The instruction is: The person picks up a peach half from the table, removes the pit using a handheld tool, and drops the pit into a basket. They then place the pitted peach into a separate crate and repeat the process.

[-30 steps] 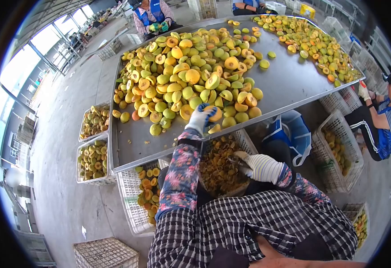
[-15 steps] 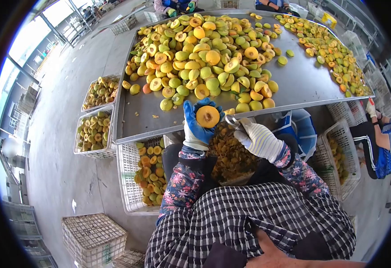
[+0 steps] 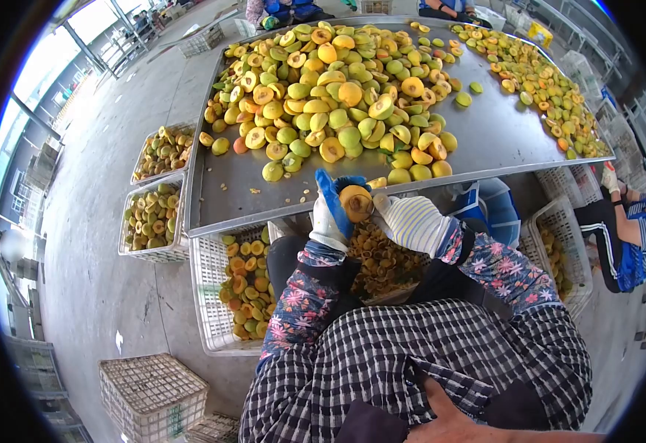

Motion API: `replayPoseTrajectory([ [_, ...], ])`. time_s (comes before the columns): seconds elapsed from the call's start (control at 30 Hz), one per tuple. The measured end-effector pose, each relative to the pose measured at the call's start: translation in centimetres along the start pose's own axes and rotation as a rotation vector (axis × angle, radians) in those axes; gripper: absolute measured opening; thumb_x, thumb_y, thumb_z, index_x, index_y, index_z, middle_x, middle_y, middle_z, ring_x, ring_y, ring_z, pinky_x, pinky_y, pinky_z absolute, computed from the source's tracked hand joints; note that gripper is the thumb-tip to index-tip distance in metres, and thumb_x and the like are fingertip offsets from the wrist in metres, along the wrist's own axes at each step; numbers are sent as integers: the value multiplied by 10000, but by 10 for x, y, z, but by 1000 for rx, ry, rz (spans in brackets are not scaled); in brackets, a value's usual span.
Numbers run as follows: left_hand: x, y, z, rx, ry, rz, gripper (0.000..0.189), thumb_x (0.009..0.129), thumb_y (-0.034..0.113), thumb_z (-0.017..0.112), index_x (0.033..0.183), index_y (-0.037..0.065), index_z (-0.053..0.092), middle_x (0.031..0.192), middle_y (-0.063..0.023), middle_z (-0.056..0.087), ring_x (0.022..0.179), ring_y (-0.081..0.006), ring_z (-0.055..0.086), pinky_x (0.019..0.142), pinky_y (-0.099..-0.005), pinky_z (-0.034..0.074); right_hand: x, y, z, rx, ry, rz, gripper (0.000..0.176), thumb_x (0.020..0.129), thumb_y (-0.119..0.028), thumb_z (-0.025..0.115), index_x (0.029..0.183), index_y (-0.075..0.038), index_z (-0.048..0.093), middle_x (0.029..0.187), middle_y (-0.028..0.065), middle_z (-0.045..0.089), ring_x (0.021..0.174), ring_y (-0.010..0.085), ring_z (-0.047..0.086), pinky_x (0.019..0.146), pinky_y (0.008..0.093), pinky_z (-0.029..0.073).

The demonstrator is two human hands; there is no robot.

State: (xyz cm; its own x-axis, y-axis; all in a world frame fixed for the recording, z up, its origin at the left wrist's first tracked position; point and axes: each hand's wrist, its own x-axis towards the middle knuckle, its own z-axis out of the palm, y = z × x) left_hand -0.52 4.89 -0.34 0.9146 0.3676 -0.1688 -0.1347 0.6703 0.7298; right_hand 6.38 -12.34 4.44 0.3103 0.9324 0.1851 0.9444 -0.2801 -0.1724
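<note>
My left hand (image 3: pixel 330 210), in a white glove with a blue coated palm, is wrapped round a halved peach (image 3: pixel 354 201), cut side toward me. My right hand (image 3: pixel 415 223), in a striped knit glove, meets the fruit from the right, its fingers closed on a small metal tool with a curved loop end. That tool is mostly hidden now between glove and peach. Beneath both hands, a container of brown peach scraps (image 3: pixel 385 258) sits between the knees. Ahead, a big heap of halved peaches (image 3: pixel 330 96) lies on a metal table (image 3: pixel 245 196).
White crates of peach halves stand at my left knee (image 3: pixel 199 295) and farther left (image 3: pixel 125 240). An upturned crate (image 3: pixel 153 391) is at lower left. A blue bucket (image 3: pixel 501 214) stands under the table edge. A co-worker (image 3: pixel 625 229) sits right; a bare hand (image 3: pixel 444 413) rests on the checked cloth.
My right hand has moved left and brought the metal tool onto the peach half. My left hand has tilted the fruit toward it and shifted slightly right.
</note>
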Motion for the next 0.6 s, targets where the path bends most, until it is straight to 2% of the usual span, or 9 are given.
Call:
replayPoseTrajectory([
  [0.13,-1,1,6,118,99,-125,810,946,694,277,916,-25,650,817,-134,683,733,-229,657,726,-315,557,-7,5,19,-1,-93,61,246,958,-233,478,1040,-8,535,754,170,653,650,364,637,536,451,504],
  [0.23,6,-3,3,147,97,-199,807,941,700,290,871,-15,659,761,-133,670,703,-222,653,690,-311,555,-10,3,27,55,-153,127,246,970,-229,452,1040,-12,543,758,174,656,659,380,634,546,462,505],
  [0.27,6,-3,2,181,101,-191,783,947,685,305,914,-19,645,800,-129,668,735,-222,652,714,-314,553,-9,-4,20,89,-247,157,271,980,-241,431,1059,-7,543,780,186,654,701,388,637,591,457,507],
  [0.33,8,1,0,258,106,-173,742,958,656,336,1000,-28,618,876,-119,662,800,-221,651,763,-321,550,-16,9,71,368,-142,194,276,954,-211,451,1080,26,517,822,221,659,739,395,644,635,455,514],
  [0.43,-2,-2,3,203,29,70,679,972,621,361,1055,-8,602,928,-106,644,855,-204,641,806,-315,536,-6,11,64,483,-134,239,287,958,-220,483,1111,23,501,905,206,636,855,361,619,747,402,495],
  [0.5,-10,-13,2,239,-8,277,562,1026,508,339,1228,12,509,1173,-110,568,1051,-178,563,951,-318,462,3,7,35,410,-267,291,261,1022,-239,411,1117,-25,526,1000,146,598,962,276,576,853,338,465],
  [0.53,-17,-13,9,703,25,622,427,988,343,436,1226,-5,500,1190,-136,552,1064,-230,566,950,-344,464,5,18,61,639,-230,297,207,960,-161,528,1117,-27,524,996,171,610,934,315,610,809,369,482],
  [0.6,-18,-25,7,854,116,804,387,991,285,443,1233,-14,483,1199,-153,545,1075,-260,565,961,-355,459,3,4,52,638,10,166,273,922,-157,573,1120,8,483,898,218,627,861,386,623,727,421,492],
])
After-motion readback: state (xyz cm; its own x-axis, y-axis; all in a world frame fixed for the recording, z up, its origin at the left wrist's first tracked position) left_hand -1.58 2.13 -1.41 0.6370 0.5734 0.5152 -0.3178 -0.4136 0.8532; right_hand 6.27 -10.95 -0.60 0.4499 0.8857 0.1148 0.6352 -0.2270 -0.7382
